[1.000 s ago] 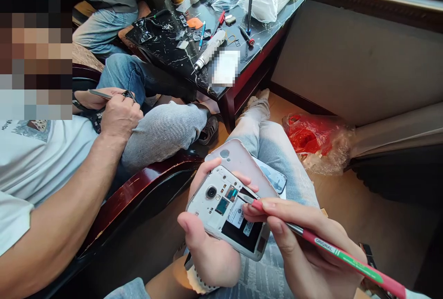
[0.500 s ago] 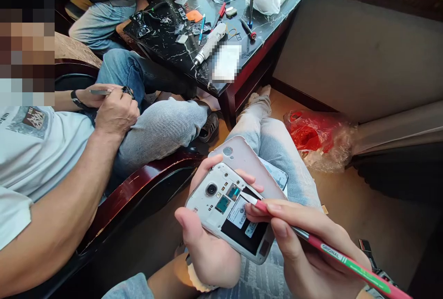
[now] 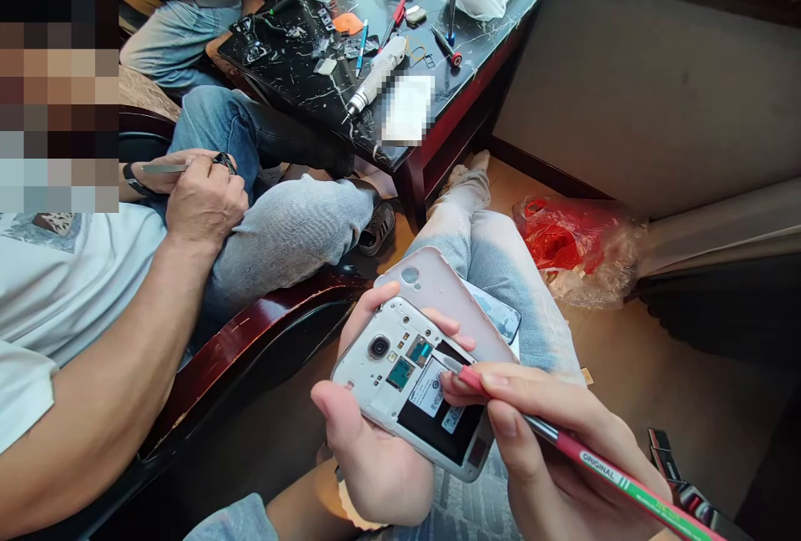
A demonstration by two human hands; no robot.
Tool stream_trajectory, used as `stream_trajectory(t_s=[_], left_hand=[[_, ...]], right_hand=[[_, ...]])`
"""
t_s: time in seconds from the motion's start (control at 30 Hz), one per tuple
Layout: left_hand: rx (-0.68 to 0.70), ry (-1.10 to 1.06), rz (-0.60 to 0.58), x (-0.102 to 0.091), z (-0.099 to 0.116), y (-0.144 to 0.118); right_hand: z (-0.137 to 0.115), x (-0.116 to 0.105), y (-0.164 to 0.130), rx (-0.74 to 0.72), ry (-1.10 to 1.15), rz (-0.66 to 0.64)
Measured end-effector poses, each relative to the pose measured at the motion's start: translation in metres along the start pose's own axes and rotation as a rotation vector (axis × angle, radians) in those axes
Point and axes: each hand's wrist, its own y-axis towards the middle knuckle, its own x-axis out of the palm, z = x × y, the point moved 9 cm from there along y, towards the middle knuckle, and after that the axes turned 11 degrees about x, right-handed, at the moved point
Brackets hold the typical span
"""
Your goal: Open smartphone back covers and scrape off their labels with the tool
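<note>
My left hand (image 3: 369,449) grips a white phone (image 3: 400,382) with its back cover off, camera and card slots showing. My right hand (image 3: 551,457) holds a red and green screwdriver (image 3: 601,470), its metal tip resting on the phone's inside near the slots. Under the phone, on my lap, lies a pinkish back cover (image 3: 447,299) and a second phone (image 3: 497,316).
A person in a white shirt sits at my left, a hand (image 3: 204,199) working with tweezers on a small part. A dark marble table (image 3: 450,94) ahead carries tools, parts and a white bag. A red plastic bag (image 3: 572,249) lies on the floor by the wall.
The view has shifted slightly. My hands, the phone and the screwdriver tip stay almost where they were. The person's hands at left have barely moved.
</note>
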Motion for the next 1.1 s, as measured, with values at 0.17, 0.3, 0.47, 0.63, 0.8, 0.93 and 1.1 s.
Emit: stream_trajectory(t_s=[0.17,0.3,0.47,0.63,0.8,0.93,1.1], left_hand=[[0.016,-0.006,0.014,-0.001,0.0,0.001],[0.007,-0.01,0.011,-0.002,-0.003,0.001],[-0.015,-0.028,0.014,-0.001,-0.007,0.002],[-0.043,-0.037,0.013,-0.001,-0.009,0.002],[-0.106,-0.054,-0.021,-0.003,-0.011,0.0],[-0.162,-0.101,-0.078,0.001,-0.014,-0.002],[-0.206,-0.131,-0.101,0.003,-0.016,-0.003]], right_hand=[[0.004,0.0,-0.004,-0.005,-0.012,-0.047],[0.006,0.003,-0.002,-0.007,-0.003,-0.114],[0.003,0.005,0.0,-0.059,0.003,-0.117],[-0.003,0.005,0.001,-0.104,-0.054,-0.138],[-0.012,0.008,0.004,-0.226,-0.127,-0.296],[-0.017,0.005,0.005,-0.305,-0.206,-0.312],[-0.017,0.005,-0.001,-0.38,-0.417,-0.305]])
